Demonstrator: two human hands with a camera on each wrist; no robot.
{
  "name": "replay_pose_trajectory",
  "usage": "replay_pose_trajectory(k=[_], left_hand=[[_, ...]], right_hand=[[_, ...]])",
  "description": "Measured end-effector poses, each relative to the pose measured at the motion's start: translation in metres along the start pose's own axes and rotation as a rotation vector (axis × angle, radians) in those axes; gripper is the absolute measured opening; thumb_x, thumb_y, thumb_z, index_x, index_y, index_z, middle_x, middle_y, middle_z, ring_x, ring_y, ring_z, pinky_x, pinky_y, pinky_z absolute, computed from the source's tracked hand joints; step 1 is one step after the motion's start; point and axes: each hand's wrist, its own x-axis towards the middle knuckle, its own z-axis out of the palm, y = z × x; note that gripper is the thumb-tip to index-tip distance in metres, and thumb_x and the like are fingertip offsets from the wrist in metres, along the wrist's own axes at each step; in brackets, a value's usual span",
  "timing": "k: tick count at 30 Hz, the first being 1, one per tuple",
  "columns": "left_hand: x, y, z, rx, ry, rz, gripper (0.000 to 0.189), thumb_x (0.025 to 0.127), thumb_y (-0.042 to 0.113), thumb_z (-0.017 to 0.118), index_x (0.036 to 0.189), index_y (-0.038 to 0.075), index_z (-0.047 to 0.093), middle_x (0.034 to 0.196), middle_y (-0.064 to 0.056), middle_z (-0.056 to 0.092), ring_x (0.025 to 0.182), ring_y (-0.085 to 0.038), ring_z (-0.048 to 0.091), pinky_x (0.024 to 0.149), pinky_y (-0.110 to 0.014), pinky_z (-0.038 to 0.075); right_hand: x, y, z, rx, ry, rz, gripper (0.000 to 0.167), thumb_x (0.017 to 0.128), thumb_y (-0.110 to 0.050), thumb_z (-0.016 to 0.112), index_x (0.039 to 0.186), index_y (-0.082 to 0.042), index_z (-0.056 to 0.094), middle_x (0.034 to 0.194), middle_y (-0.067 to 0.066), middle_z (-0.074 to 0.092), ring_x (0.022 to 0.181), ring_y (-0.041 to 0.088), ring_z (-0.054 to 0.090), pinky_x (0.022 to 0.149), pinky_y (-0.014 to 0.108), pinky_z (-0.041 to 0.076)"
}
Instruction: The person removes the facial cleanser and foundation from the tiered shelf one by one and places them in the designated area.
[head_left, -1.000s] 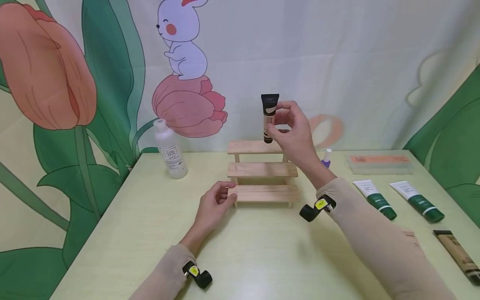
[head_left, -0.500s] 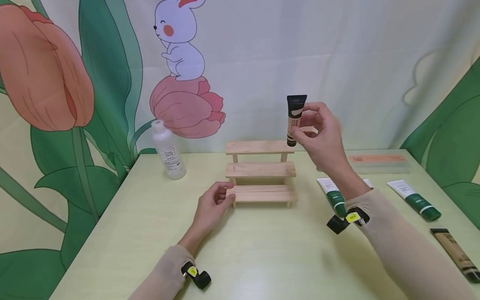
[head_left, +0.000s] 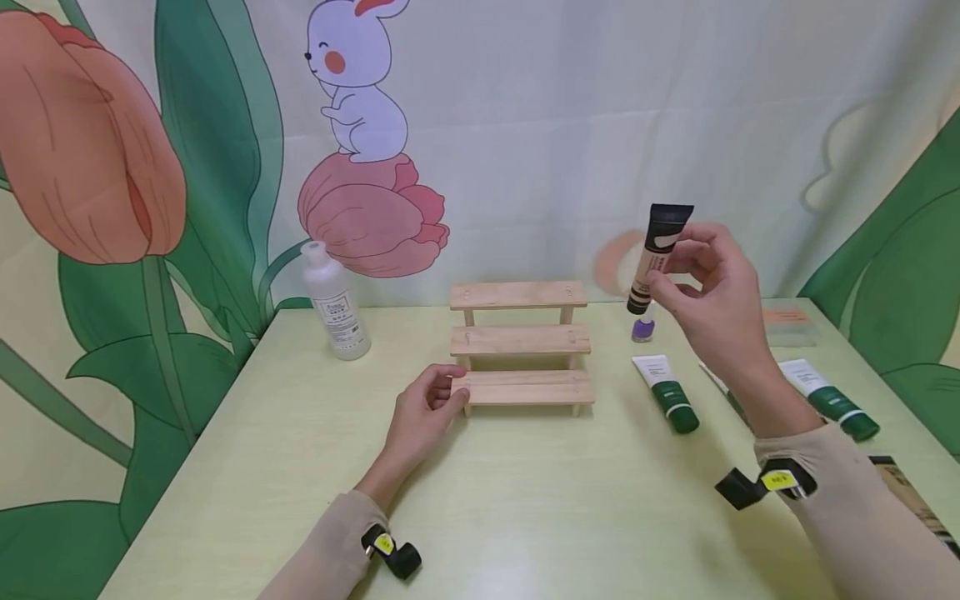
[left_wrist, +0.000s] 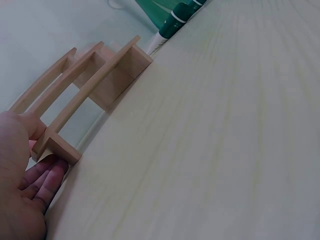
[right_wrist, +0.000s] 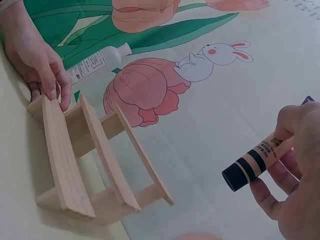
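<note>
My right hand [head_left: 716,304] pinches a small black and beige squeeze tube [head_left: 654,265] in the air, its flat crimped end up and its dark cap down, slightly tilted. In the head view the tube hangs over a purple nail polish bottle [head_left: 642,327], to the right of the rack. A three-tier wooden display rack [head_left: 521,340] stands at the table's middle. My left hand [head_left: 423,417] grips the left end of its lowest shelf; in the left wrist view, the thumb is over the shelf and several fingers [left_wrist: 49,182] lie under it. All three shelves are bare.
A white bottle [head_left: 337,304] stands left of the rack. Green and white tubes [head_left: 670,396] lie on the right, one partly behind my right wrist. Farther right are a clear flat case [head_left: 789,327] and a brown tube [head_left: 903,492]. A printed curtain [head_left: 525,150] hangs behind the table.
My right hand has carried the small tube from above the rack's top shelf to the right and slightly down, tilting it. My left hand has stayed on the rack.
</note>
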Motion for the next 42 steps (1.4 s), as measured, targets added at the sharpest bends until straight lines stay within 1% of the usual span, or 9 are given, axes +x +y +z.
replay_pose_trajectory(k=[6, 11, 17, 25, 29, 32, 36, 39, 42], left_hand=[[0.001, -0.001, 0.001, -0.005, -0.001, -0.004, 0.028, 0.105, 0.018, 0.08, 0.132, 0.02, 0.075, 0.114, -0.005, 0.074, 0.103, -0.02, 0.067, 0.088, -0.024, 0.056], [0.001, -0.001, 0.001, -0.005, 0.001, -0.006, 0.028, 0.105, 0.018, 0.08, 0.132, 0.02, 0.075, 0.114, -0.005, 0.074, 0.104, -0.021, 0.067, 0.088, -0.024, 0.056], [0.0, 0.0, 0.0, -0.007, 0.001, -0.004, 0.027, 0.105, 0.018, 0.079, 0.132, 0.019, 0.075, 0.114, -0.006, 0.074, 0.104, -0.021, 0.068, 0.088, -0.024, 0.056], [0.0, -0.002, 0.0, -0.007, 0.002, -0.002, 0.027, 0.105, 0.018, 0.08, 0.131, 0.019, 0.075, 0.114, -0.005, 0.075, 0.103, -0.021, 0.068, 0.088, -0.024, 0.056], [0.001, -0.002, 0.0, -0.006, -0.002, -0.005, 0.027, 0.105, 0.018, 0.079, 0.131, 0.019, 0.075, 0.114, -0.006, 0.074, 0.103, -0.021, 0.067, 0.088, -0.025, 0.056], [0.001, -0.002, 0.0, -0.003, -0.003, -0.005, 0.027, 0.105, 0.018, 0.079, 0.132, 0.02, 0.075, 0.114, -0.006, 0.074, 0.104, -0.021, 0.068, 0.088, -0.025, 0.056], [0.0, -0.001, 0.0, -0.004, -0.006, -0.005, 0.027, 0.105, 0.019, 0.079, 0.132, 0.02, 0.075, 0.115, -0.006, 0.074, 0.105, -0.021, 0.067, 0.089, -0.025, 0.056], [0.0, -0.001, 0.0, -0.005, -0.008, -0.005, 0.027, 0.105, 0.018, 0.079, 0.132, 0.02, 0.075, 0.115, -0.006, 0.074, 0.105, -0.021, 0.067, 0.089, -0.025, 0.056], [0.0, -0.001, 0.0, -0.005, -0.005, -0.003, 0.027, 0.105, 0.018, 0.079, 0.131, 0.019, 0.075, 0.114, -0.006, 0.074, 0.103, -0.021, 0.067, 0.088, -0.024, 0.056]], right_hand=[[-0.017, 0.008, -0.027, -0.09, 0.015, 0.063, 0.046, 0.105, -0.008, 0.076, 0.145, -0.022, 0.061, 0.114, -0.007, 0.069, 0.108, 0.016, 0.064, 0.093, 0.014, 0.055], [-0.031, 0.017, -0.043, -0.105, 0.011, 0.08, 0.045, 0.104, -0.004, 0.075, 0.144, -0.017, 0.061, 0.112, -0.005, 0.067, 0.107, 0.015, 0.063, 0.094, 0.012, 0.054], [-0.047, 0.027, -0.053, -0.117, 0.0, 0.076, 0.045, 0.104, -0.001, 0.074, 0.144, -0.014, 0.06, 0.115, -0.005, 0.067, 0.107, 0.014, 0.063, 0.094, 0.01, 0.054], [-0.07, 0.038, -0.059, -0.136, -0.009, 0.129, 0.045, 0.105, -0.001, 0.074, 0.145, -0.011, 0.056, 0.122, -0.002, 0.062, 0.107, 0.014, 0.063, 0.092, 0.01, 0.055], [-0.084, 0.043, -0.064, -0.12, -0.002, 0.147, 0.046, 0.104, 0.0, 0.075, 0.145, -0.011, 0.058, 0.123, -0.003, 0.063, 0.107, 0.014, 0.061, 0.088, 0.011, 0.057], [-0.094, 0.048, -0.07, -0.054, 0.001, 0.156, 0.047, 0.101, 0.004, 0.077, 0.142, -0.011, 0.06, 0.124, -0.003, 0.065, 0.106, 0.013, 0.062, 0.085, 0.012, 0.058], [-0.109, 0.056, -0.076, 0.018, -0.002, 0.177, 0.053, 0.098, 0.008, 0.078, 0.144, -0.013, 0.061, 0.122, -0.002, 0.067, 0.104, 0.011, 0.062, 0.082, 0.012, 0.058], [-0.119, 0.06, -0.079, -0.035, -0.009, 0.191, 0.057, 0.099, 0.008, 0.077, 0.149, -0.014, 0.06, 0.12, -0.003, 0.066, 0.102, 0.011, 0.061, 0.081, 0.011, 0.056], [-0.127, 0.065, -0.081, -0.124, -0.016, 0.211, 0.059, 0.101, 0.006, 0.075, 0.153, -0.015, 0.056, 0.12, -0.006, 0.065, 0.101, 0.009, 0.06, 0.082, 0.01, 0.054]])
